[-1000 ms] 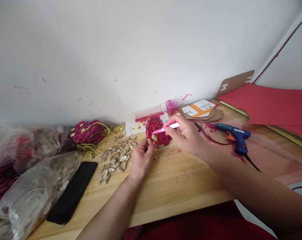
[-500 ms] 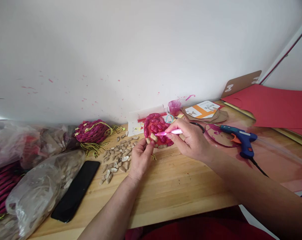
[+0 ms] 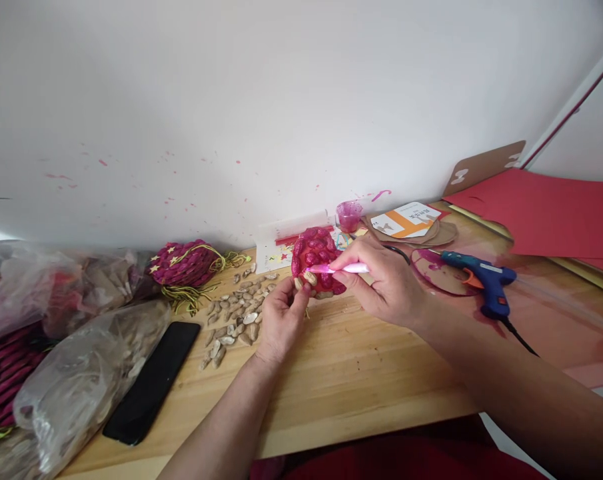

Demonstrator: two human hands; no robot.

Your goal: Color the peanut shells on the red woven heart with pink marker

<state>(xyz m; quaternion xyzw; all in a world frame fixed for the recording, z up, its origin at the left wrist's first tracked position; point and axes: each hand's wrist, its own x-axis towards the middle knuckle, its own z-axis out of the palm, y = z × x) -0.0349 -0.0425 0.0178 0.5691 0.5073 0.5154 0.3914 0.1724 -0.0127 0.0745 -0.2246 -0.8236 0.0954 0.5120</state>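
My left hand point(image 3: 286, 313) grips the lower left edge of a piece covered in peanut shells point(image 3: 317, 257), most of them painted glossy magenta. A few shells near my left thumb are still bare tan. Between the thumb and fingers of my right hand point(image 3: 381, 283) is a pink-and-white paintbrush point(image 3: 354, 268). Its magenta tip meets the piece beside an unpainted shell. Loose peanut shells point(image 3: 238, 310) lie scattered on the wooden table left of my left hand. Behind the piece stands a small clear cup point(image 3: 350, 217) stained with magenta paint.
A blue glue gun point(image 3: 491, 283) rests at right on a paint-stained round board point(image 3: 431, 270). Red sheets point(image 3: 546, 210) and stacked cards point(image 3: 406, 220) lie at the back right. To the left are a black phone point(image 3: 151, 383), plastic bags point(image 3: 86, 380) and a magenta bundle with stars point(image 3: 186, 261).
The brush tip has shifted slightly left across the piece, toward the bare shell by my left thumb. The piece has turned a little in my left hand.
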